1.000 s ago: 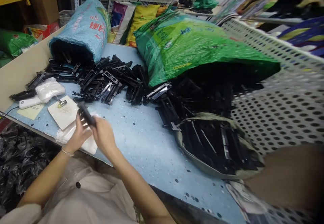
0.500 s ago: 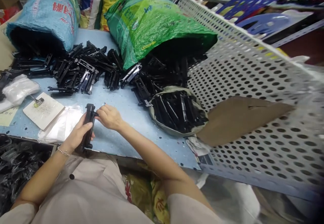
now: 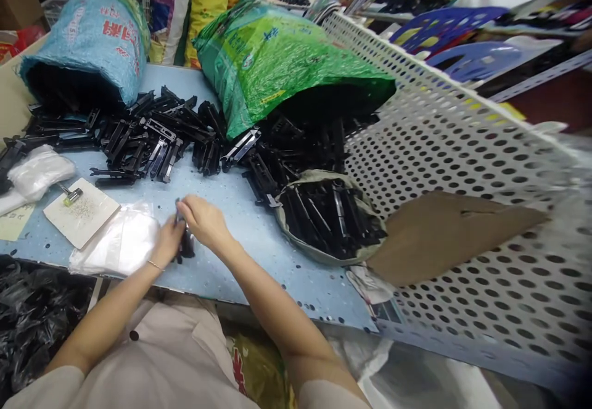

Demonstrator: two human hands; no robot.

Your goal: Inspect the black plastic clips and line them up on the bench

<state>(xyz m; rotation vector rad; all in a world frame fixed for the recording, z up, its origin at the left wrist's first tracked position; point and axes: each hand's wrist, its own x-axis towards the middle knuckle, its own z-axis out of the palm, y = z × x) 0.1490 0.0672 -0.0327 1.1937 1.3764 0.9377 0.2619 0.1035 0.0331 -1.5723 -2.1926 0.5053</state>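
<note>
Near the table's front edge, my left hand (image 3: 167, 242) is closed round a black plastic part (image 3: 187, 246), most of which the fingers hide. My right hand (image 3: 203, 221) is pinched at the upper end of the same part, touching my left fingertips. What exactly lies between the right fingertips is too small to make out. Just left of my hands lies a stack of clear plastic bags (image 3: 115, 245). Farther back is a heap of similar long black parts (image 3: 157, 131).
A blue sack (image 3: 102, 39) and a green sack (image 3: 287, 57) lie open-mouthed at the back, spilling black parts. A cloth bag (image 3: 324, 258) full of them sits right, beside a perforated white panel (image 3: 462, 168) and brown cardboard (image 3: 444, 236). At left lies a pale square board (image 3: 92, 218).
The black part has turned from upright and in plain sight to mostly hidden in my fingers. My left hand has moved right, up against my right hand. The view has shifted slightly.
</note>
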